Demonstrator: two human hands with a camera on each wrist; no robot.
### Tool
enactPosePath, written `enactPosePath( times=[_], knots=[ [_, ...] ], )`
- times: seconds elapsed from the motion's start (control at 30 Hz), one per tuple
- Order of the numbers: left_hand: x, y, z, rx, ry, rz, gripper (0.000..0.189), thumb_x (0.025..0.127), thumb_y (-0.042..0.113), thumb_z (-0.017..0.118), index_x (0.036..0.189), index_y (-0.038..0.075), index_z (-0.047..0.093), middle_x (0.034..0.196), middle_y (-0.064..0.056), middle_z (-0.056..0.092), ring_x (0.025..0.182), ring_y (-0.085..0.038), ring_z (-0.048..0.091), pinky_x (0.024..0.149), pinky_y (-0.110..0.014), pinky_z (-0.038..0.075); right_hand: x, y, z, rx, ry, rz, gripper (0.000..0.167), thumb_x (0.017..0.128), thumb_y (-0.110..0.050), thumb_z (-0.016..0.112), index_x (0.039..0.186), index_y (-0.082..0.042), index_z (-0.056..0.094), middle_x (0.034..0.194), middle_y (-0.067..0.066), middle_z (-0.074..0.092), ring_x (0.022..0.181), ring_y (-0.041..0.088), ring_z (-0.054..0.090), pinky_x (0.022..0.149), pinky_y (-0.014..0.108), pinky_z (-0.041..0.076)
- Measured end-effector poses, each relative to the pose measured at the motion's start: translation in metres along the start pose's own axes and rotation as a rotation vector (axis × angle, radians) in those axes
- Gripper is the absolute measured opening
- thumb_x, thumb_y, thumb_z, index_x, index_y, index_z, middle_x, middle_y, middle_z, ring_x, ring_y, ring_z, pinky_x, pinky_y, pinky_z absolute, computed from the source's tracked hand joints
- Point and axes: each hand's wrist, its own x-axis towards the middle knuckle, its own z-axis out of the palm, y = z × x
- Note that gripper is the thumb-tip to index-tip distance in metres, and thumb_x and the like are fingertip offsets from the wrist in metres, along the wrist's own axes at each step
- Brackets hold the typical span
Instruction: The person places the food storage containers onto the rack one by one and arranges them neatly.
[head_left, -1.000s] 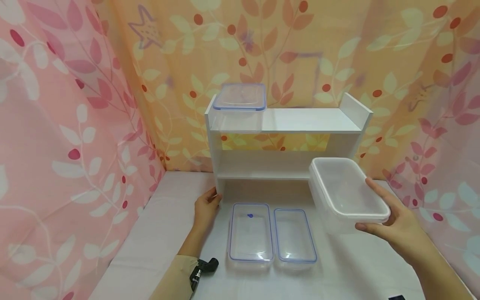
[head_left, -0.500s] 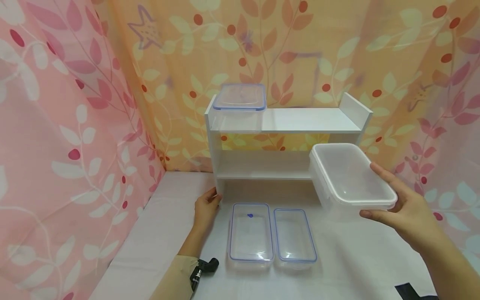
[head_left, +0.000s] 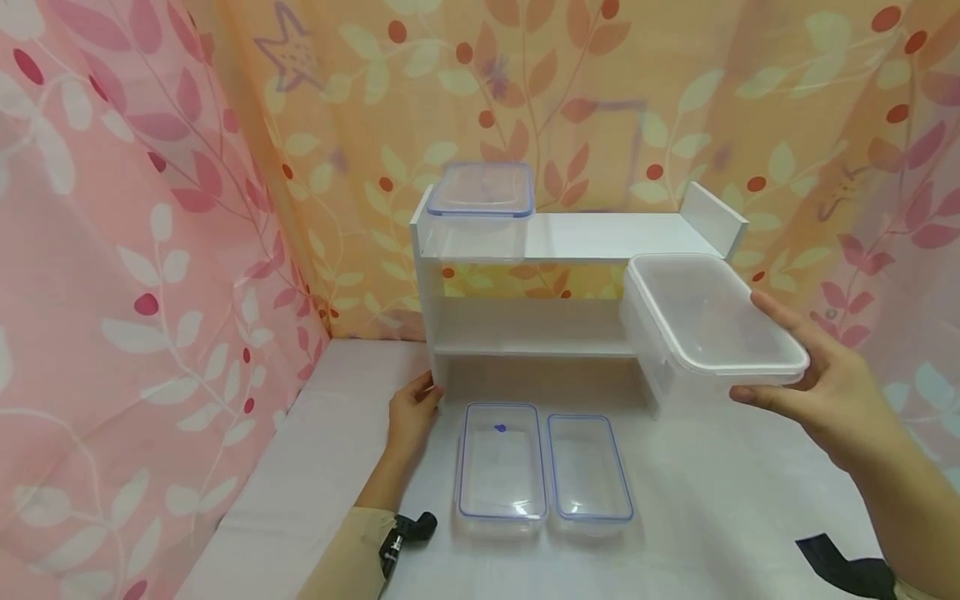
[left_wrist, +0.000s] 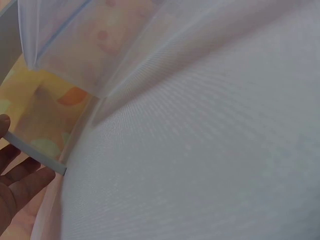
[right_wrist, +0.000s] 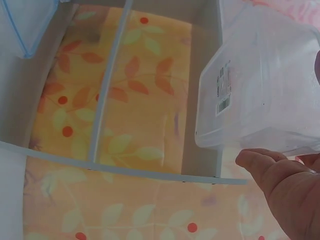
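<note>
My right hand [head_left: 843,400] grips the near right end of a clear food container [head_left: 716,317] with a white-rimmed lid, raised in front of the shelf's right side. A barcode label shows on the container's base [right_wrist: 225,92] in the right wrist view. At the lower left, my left hand [head_left: 411,421] pinches the side panel of the white two-tier shelf [head_left: 622,235] between thumb and fingers; the left wrist view shows the panel edge [left_wrist: 37,154] between them. A blue-rimmed container [head_left: 480,190] stands at the left end of the top tier.
Two clear blue-rimmed containers, a larger one [head_left: 502,467] and a narrower one [head_left: 591,471], lie side by side on the white tablecloth [head_left: 720,517] before the shelf. Floral curtains [head_left: 585,67] hang close behind and at both sides. Black straps circle both wrists.
My right hand has lifted the white-rimmed container upward and slightly right, from before the middle tier to nearly top-tier height. The left hand has kept its place on the shelf panel.
</note>
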Motion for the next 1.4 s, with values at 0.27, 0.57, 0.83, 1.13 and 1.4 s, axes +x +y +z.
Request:
enactPosePath(
  times=[0.27, 0.57, 0.83, 1.13, 1.4],
  knots=[
    [0.001, 0.000, -0.001, 0.004, -0.004, 0.001, 0.039, 0.098, 0.015, 0.070, 0.136, 0.009, 0.067, 0.128, -0.020, 0.070, 0.106, -0.026, 0.071, 0.070, -0.024, 0.058, 0.013, -0.010, -0.005, 0.134, -0.009, 0.032, 0.096, 0.081, 0.022, 0.072, 0.160, -0.018, 0.037, 0.159, 0.002, 0.036, 0.103, 0.006, 0.064, 0.078, 0.015, 0.056],
    [-0.001, 0.000, -0.001, 0.038, -0.014, -0.004, 0.041, 0.098, 0.018, 0.071, 0.137, 0.010, 0.066, 0.130, -0.019, 0.069, 0.109, -0.027, 0.071, 0.075, -0.026, 0.059, 0.029, -0.020, -0.012, 0.040, 0.030, 0.027, 0.090, 0.082, 0.018, 0.074, 0.158, -0.018, 0.042, 0.138, -0.004, 0.050, 0.099, 0.007, 0.064, 0.074, 0.015, 0.057],
    [-0.001, 0.001, -0.002, 0.034, -0.018, -0.003, 0.041, 0.098, 0.017, 0.071, 0.138, 0.011, 0.066, 0.131, -0.019, 0.069, 0.109, -0.027, 0.071, 0.076, -0.026, 0.059, 0.040, -0.028, -0.014, 0.036, 0.048, 0.044, 0.084, 0.086, 0.012, 0.074, 0.157, -0.021, 0.043, 0.135, -0.003, 0.053, 0.100, 0.008, 0.062, 0.072, 0.015, 0.057],
    [-0.003, 0.002, -0.002, 0.020, -0.020, -0.003, 0.042, 0.098, 0.016, 0.070, 0.138, 0.006, 0.064, 0.131, -0.021, 0.068, 0.110, -0.029, 0.071, 0.075, -0.025, 0.059, 0.048, -0.038, -0.020, 0.001, 0.021, 0.032, 0.082, 0.086, 0.014, 0.072, 0.157, -0.019, 0.044, 0.134, -0.004, 0.055, 0.101, 0.006, 0.064, 0.074, 0.014, 0.057],
    [-0.002, 0.002, -0.001, 0.025, -0.010, 0.005, 0.042, 0.097, 0.015, 0.071, 0.138, 0.006, 0.065, 0.132, -0.021, 0.068, 0.111, -0.029, 0.071, 0.077, -0.028, 0.060, 0.054, -0.047, -0.023, -0.081, 0.036, 0.027, 0.082, 0.087, 0.012, 0.072, 0.157, -0.020, 0.044, 0.130, -0.006, 0.057, 0.099, 0.004, 0.064, 0.076, 0.011, 0.055]
  ],
)
